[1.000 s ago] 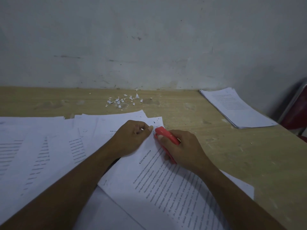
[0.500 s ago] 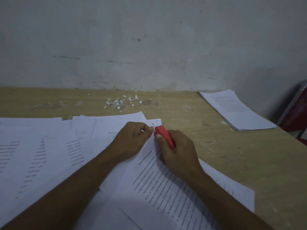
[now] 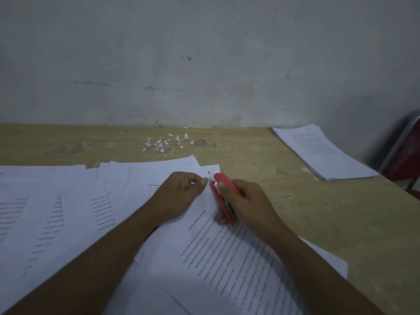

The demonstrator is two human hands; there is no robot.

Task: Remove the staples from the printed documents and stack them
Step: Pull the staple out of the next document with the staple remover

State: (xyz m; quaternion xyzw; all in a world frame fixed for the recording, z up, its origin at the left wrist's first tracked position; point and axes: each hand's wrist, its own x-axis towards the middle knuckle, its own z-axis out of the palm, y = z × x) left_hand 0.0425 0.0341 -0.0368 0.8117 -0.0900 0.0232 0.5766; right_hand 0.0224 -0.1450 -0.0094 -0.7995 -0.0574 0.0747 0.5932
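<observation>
- Printed document [image 3: 227, 258]: lies skewed at the near edge of the desk [image 3: 318, 223], under both forearms. Its lower part is cut off by the frame, and the body text is too small to read.
- Left hand [image 3: 181, 196]: grip closed, fingers curled, thumb tip on the document's top corner (a sliver of white shows between the fingers; whether a sheet is lifted cannot be told).
- Right hand [image 3: 245, 201]: grip wrapped round the red staple remover [image 3: 223, 201]. The tool's tip sits at the same corner, just beside the left thumb. The staple itself cannot be made out.
- Loose sheets [image 3: 56, 212]: fanned out and overlapping, left of the document, cut off at the left edge.
- Desk surface: pale wood, scuffed, dimly lit.
- Paper scraps [image 3: 168, 142]: small cluster near the desk's far edge.
- Stack [image 3: 322, 153]: squared pile of pages at the far right corner, well apart from the hands.
- Wall [image 3: 204, 53]: grey, marked, directly behind the desk.
- Chair [image 3: 406, 160]: red, mostly cut off at the right.
</observation>
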